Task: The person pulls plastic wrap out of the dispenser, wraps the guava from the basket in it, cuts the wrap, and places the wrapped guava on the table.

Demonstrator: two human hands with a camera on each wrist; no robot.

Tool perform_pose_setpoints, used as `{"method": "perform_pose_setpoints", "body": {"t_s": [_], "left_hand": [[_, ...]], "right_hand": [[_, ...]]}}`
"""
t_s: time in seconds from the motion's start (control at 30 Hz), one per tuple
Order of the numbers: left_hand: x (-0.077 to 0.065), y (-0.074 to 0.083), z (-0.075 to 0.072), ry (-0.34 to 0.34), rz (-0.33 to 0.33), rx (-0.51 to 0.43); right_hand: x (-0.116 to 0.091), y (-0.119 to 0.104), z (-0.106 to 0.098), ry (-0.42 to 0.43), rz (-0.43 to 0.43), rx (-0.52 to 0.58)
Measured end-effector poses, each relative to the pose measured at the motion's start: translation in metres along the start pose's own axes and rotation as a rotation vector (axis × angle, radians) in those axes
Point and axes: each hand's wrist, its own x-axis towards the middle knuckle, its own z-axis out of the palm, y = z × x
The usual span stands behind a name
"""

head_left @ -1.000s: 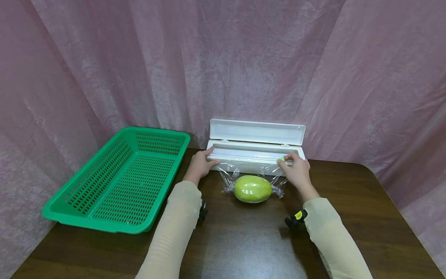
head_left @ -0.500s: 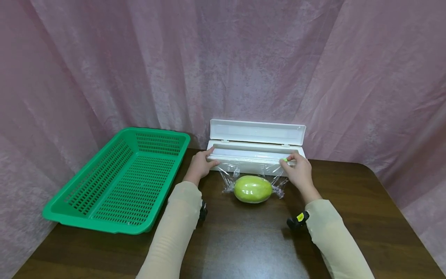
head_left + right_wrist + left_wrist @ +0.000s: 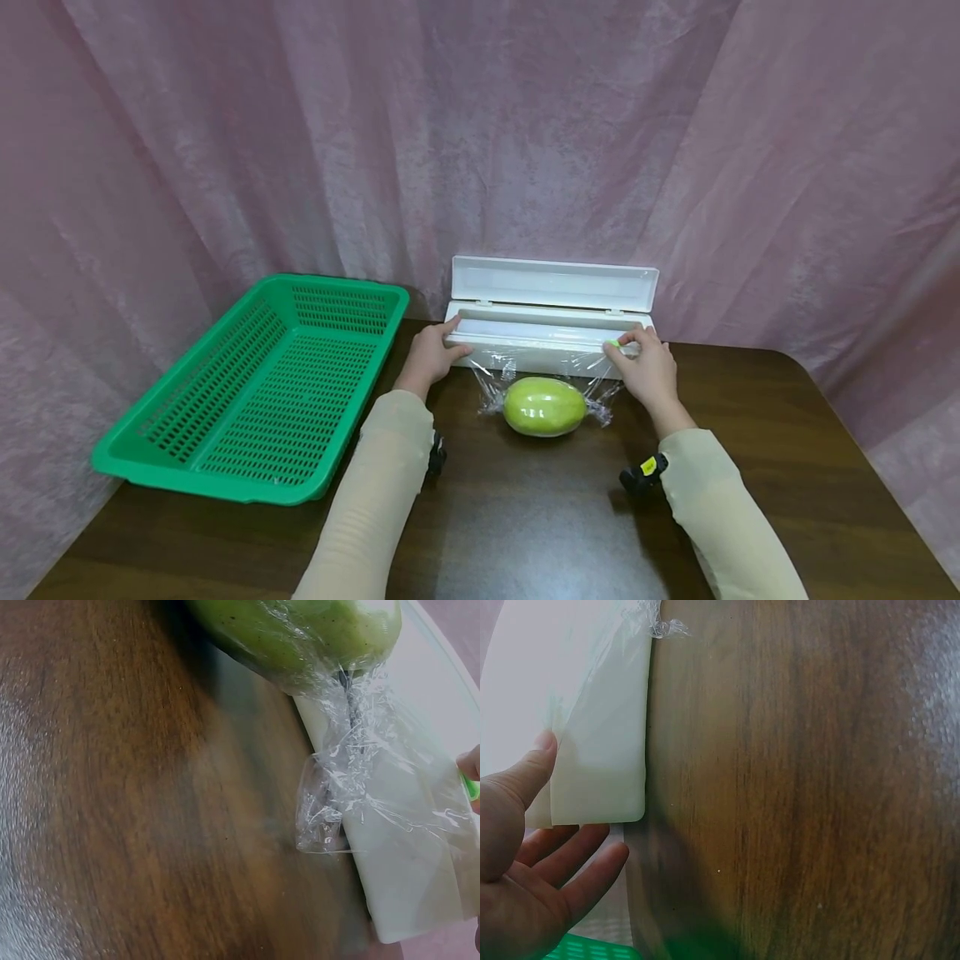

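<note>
A white cling film dispenser (image 3: 517, 360) stands at the back of the table, its hinged lid (image 3: 555, 283) raised. My left hand (image 3: 427, 358) grips the left end of it; in the left wrist view the thumb lies along its top edge and the fingers spread past the end. With thumb and fingers, my right hand (image 3: 648, 371) pinches a small green slide cutter (image 3: 615, 342) near the right end of the front edge. From that edge, clear cling film (image 3: 330, 817) runs down to a green melon (image 3: 543, 407), wrapped, with film bunched at both its ends.
A green slotted plastic basket (image 3: 251, 492) stands at the left of the dark wooden table (image 3: 525, 525). Pink curtains (image 3: 480, 133) hang right behind the table. Each wrist wears a black camera (image 3: 641, 475).
My right hand has slid slightly to the right along the dispenser's edge with the slide cutter. The left hand, the melon and the dispenser have stayed in place.
</note>
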Motion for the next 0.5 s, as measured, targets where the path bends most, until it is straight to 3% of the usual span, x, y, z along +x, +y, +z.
{"method": "perform_pose_setpoints", "body": {"t_s": [0.5], "left_hand": [[-0.0012, 0.0009, -0.0007, 0.002, 0.010, -0.008]], "right_hand": [[-0.0007, 0.0046, -0.0046, 0.000, 0.022, -0.040]]}}
